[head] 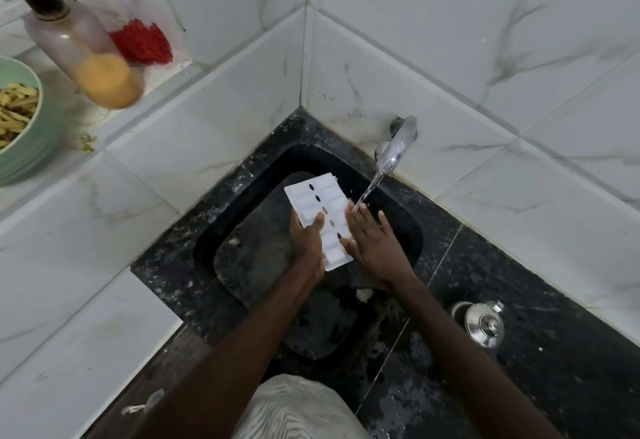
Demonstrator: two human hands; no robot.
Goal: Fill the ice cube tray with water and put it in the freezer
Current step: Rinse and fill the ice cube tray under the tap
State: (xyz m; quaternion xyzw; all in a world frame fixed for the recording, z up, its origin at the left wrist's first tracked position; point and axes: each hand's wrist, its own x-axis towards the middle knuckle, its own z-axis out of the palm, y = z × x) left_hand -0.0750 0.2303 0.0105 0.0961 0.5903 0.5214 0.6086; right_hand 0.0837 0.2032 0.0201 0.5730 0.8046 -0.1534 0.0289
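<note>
Left hand point(306, 244): reaching over the sink point(242, 175), gripping the ice tray point(317, 194) at its left edge, thumb lying on top, fingers curling underneath.
Right hand point(372, 241): lying flat along the tray's right edge, fingers straight and slightly spread, tips catching the water point(369, 189).
Ice tray: hanging tilted over the sink, just beside the stream.
Tap point(394, 148): running.
Tabletop point(554, 386): lying wet, carrying a steel lid point(483, 324).

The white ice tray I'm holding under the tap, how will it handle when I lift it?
Probably slippery: water from the tap lands at the ice tray edge by your right hand. Likely light and fairly stiff: your left hand grips one side and it looks unbent. Shallow cells may spill if tilted.
</note>
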